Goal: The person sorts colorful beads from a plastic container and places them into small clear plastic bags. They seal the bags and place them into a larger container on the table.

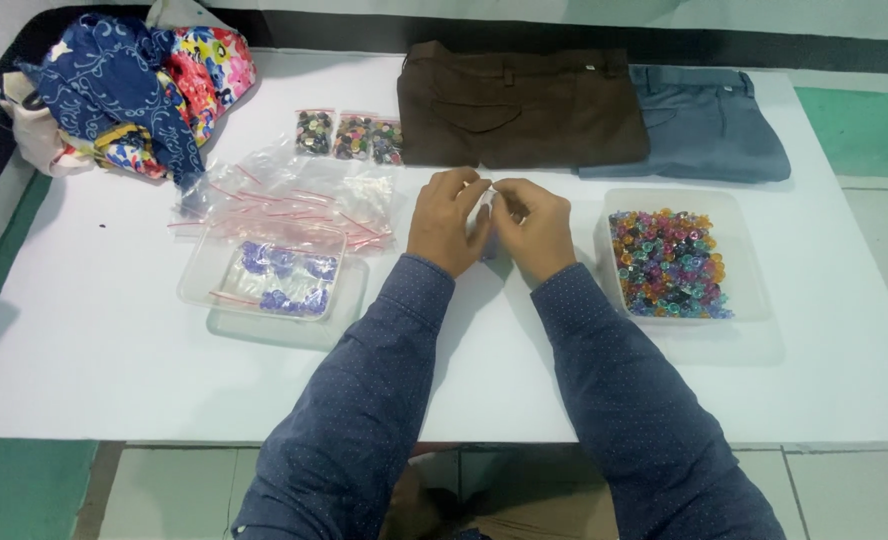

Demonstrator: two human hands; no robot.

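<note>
Fingertips of the left hand [447, 222] and right hand [534, 230] press together on a small clear bag [486, 208], pinching its top edge between them just above the white table [104, 340]. The grip suits closing or opening the mouth. Near the right hand, a clear tray [749, 290] holds mixed coloured buttons [667, 263]. Near the left, a second tray [196, 285] holds filled bags, empty bags [304, 195] behind it
</note>
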